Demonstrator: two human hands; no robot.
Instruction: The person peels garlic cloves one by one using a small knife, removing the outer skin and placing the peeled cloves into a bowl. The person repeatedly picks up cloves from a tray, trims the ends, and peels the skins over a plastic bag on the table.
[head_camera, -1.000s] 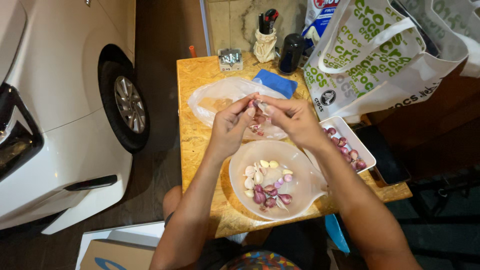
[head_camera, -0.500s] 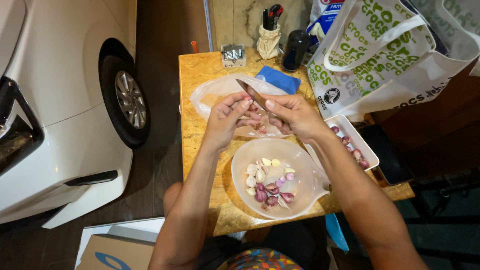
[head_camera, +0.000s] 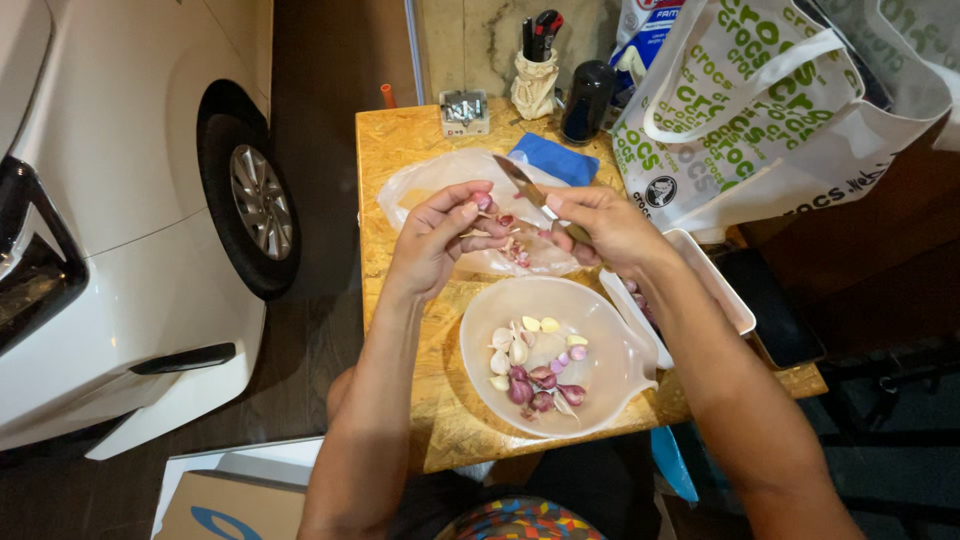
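Chipboard, pale and flecked, makes up the small table (head_camera: 400, 160) over which the person's two hands work. The left hand (head_camera: 440, 240) is raised above a crumpled clear plastic bag (head_camera: 440, 180), its thumb and fingertips pinched on a small purple shallot (head_camera: 484, 201). The right hand (head_camera: 610, 228) is closed around the handle of a small knife (head_camera: 520, 180), whose blade slants up and to the left, its tip above the bag and just beside the shallot. Peelings and a few more purple pieces lie on the bag between the two hands.

Nearer the person stands a round translucent bowl (head_camera: 600, 400) holding peeled pale cloves and purple shallots gathered toward its left and middle. A white rectangular tray (head_camera: 720, 290) sits just to the right of the bowl, mostly hidden under the right forearm (what it holds can hardly be made out). At the far edge of the table are a folded blue cloth (head_camera: 555, 158), a dark cylindrical container (head_camera: 587, 100), a small box of metal bits (head_camera: 464, 110) and a holder with dark-handled tools (head_camera: 535, 70). A white shopping bag (head_camera: 760, 110) with green lettering leans at the right. To the left, on the dark floor, stands a white car (head_camera: 120, 200), its wheel close to the table.
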